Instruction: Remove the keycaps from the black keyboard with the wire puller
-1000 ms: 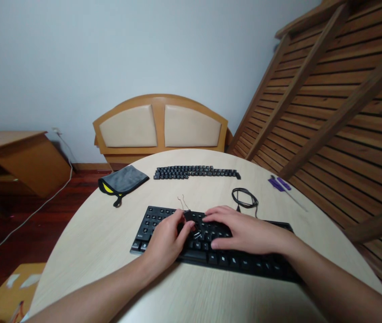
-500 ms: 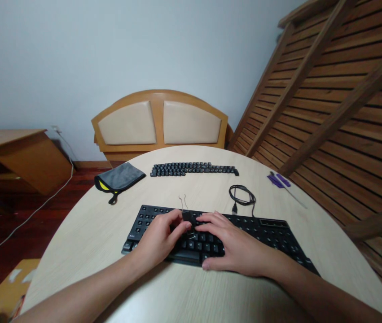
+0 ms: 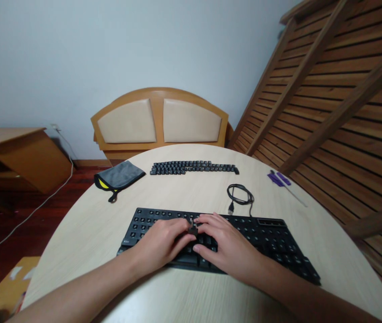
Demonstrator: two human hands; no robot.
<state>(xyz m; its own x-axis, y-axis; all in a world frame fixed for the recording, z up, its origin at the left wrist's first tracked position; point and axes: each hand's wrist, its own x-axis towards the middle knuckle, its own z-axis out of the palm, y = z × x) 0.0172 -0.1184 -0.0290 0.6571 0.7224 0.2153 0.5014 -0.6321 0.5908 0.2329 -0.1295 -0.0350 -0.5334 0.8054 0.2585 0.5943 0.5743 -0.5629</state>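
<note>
A black keyboard (image 3: 241,223) lies across the near part of the table, with many keycaps off at its left side. My left hand (image 3: 164,240) is closed over it, thumb and fingers pinching a small black keycap puller (image 3: 193,231). The puller's wires are mostly hidden by the fingers. My right hand (image 3: 226,242) is just to its right, fingers bent and thumb apart, over the keys. Its index fingertip is close to the puller; whether they touch I cannot tell.
Loose keycaps (image 3: 169,169) stand in rows at the back of the round table (image 3: 86,251). A grey cloth (image 3: 120,175) lies left of them. A coiled USB cable (image 3: 241,202) sits behind the keyboard; purple pieces (image 3: 274,179) and a thin rod lie right.
The puller has tipped over, its upright wires no longer showing above my left hand. My right thumb has moved up and left, closer to the left hand. The keyboard has shifted slightly.
</note>
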